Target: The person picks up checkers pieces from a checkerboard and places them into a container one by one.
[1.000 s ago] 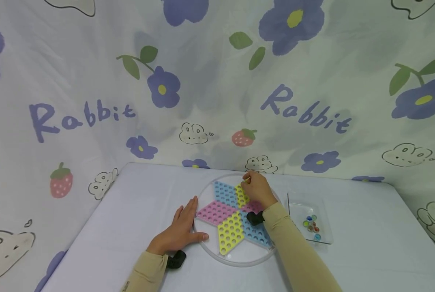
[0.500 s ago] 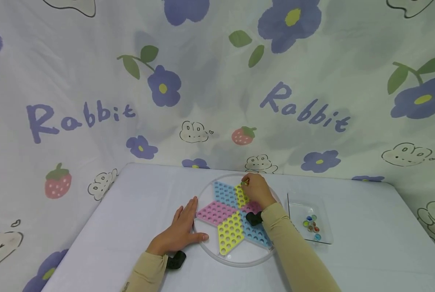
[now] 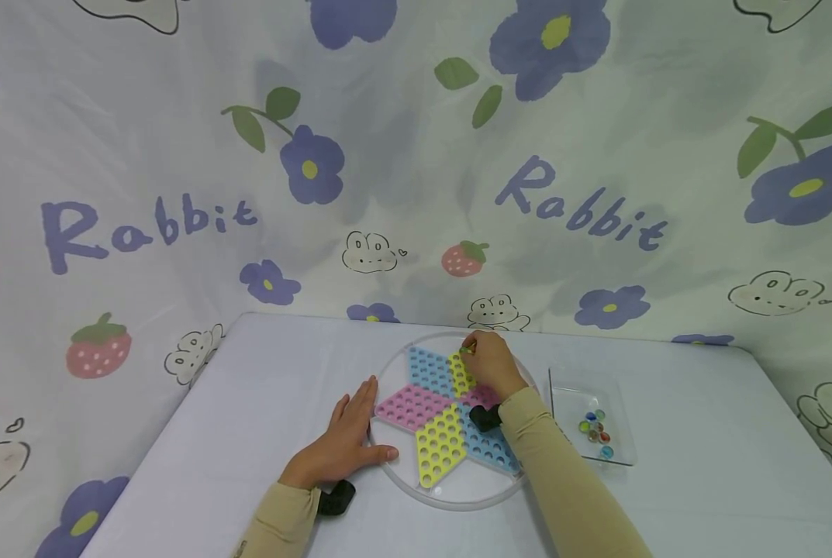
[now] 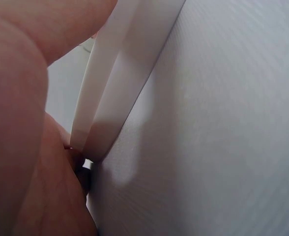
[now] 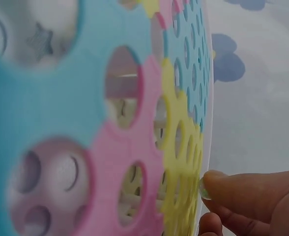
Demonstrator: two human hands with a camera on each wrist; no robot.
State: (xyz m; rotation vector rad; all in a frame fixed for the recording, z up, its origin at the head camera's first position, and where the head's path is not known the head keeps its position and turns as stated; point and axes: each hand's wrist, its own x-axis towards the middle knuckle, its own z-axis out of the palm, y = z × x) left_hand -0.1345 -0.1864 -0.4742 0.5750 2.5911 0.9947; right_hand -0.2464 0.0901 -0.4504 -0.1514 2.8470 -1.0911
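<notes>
A round Chinese checkers board [image 3: 457, 505] with a star of blue, pink and yellow hole plates lies on the table. My left hand [image 3: 342, 443] rests against its left rim, fingers straight and thumb over the edge; the left wrist view shows the pale rim [image 4: 112, 78] beside the fingers. Over the far yellow point, my right hand [image 3: 495, 363] pinches a clear greenish marble [image 5: 204, 190] between thumb and finger. In the right wrist view the marble is close to the yellow plate [image 5: 181, 152]. Whether it touches a hole cannot be told.
To the right of the board stands a clear plastic box [image 3: 583, 387] holding several glass marbles [image 3: 593, 436]. A white cloth [image 3: 290, 364] covers the table. Behind it hangs a patterned curtain [image 3: 416, 155] with flowers and rabbits.
My right hand has dropped slightly toward the far yellow point, still pinching the marble, and then stays nearly still. The left hand has not moved. The head view has shifted a little.
</notes>
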